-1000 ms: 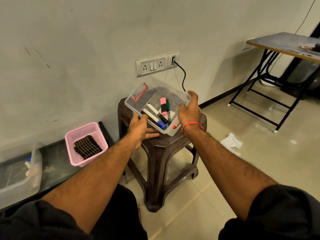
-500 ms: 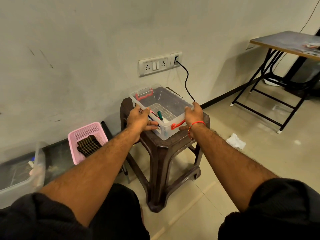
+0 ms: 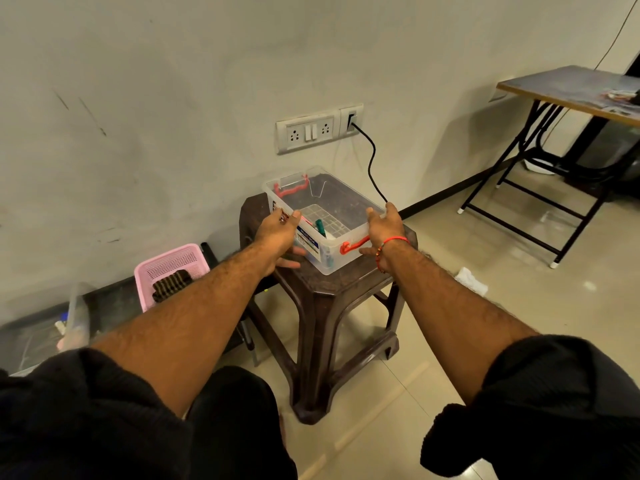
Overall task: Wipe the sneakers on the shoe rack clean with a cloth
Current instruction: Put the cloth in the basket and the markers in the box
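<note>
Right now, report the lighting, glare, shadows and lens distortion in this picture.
Head view: warm, dim indoor light; glare patches on the floor tiles near the folding table; soft shadow of the stool on the wall behind it; wide-angle bending stretches both forearms; the clear box stays sharp.

In the middle of the frame a clear plastic box (image 3: 341, 209) with red handles stands on a dark brown plastic stool (image 3: 332, 306). The left hand (image 3: 278, 233) and right hand (image 3: 384, 230) rest against its two sides with fingers spread. At the lower left, a pink basket (image 3: 166, 268) holds a dark checked cloth (image 3: 171, 285).
</note>
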